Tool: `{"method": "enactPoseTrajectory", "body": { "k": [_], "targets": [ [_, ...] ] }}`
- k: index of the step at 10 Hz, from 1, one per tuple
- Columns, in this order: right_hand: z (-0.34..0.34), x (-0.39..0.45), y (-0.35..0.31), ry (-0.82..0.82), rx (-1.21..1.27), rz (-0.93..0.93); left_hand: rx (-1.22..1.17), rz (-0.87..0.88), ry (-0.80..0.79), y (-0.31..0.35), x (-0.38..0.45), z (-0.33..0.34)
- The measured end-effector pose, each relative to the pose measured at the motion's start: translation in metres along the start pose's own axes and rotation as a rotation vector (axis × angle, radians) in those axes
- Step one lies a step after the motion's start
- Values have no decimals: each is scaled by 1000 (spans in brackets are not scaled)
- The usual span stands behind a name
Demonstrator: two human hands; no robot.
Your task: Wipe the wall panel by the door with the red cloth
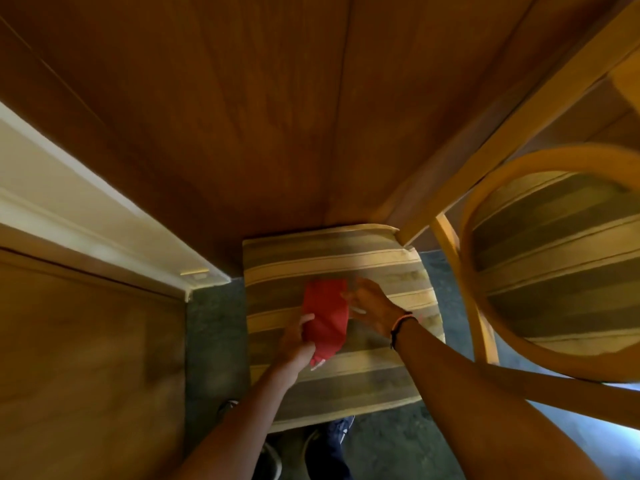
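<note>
The red cloth (325,317) is folded into a narrow strip above a striped seat cushion (377,375). My left hand (296,344) grips its lower end from the left. My right hand (372,308), with a dark band at the wrist, touches the cloth's right edge with its fingers spread. The brown wooden wall panel (242,116) rises straight ahead, behind the cushion. To the left stand the white door frame (86,216) and the wooden door (86,358).
A wooden chair with a curved frame (485,216) and a striped round back (561,258) stands close on the right. A slanted wooden beam (512,112) runs up the right side. Dark carpet (214,327) lies between door and cushion. My shoes (332,441) show below.
</note>
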State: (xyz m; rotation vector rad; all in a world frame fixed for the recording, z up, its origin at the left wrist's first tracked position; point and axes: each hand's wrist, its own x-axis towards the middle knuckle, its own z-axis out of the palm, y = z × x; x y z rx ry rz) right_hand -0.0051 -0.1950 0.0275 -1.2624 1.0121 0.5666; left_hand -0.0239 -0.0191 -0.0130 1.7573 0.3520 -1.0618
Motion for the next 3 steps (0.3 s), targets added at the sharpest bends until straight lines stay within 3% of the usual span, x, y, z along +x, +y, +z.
{"method": "enactPoseTrajectory", "body": {
  "k": [2,3],
  "targets": [
    [0,-10,-2,-43,-14,-73,319,75,-47,-6,-8,-5],
    [3,-27,-18,24,-114,-189,418,259,-10,11,-15,-15]
  ]
}}
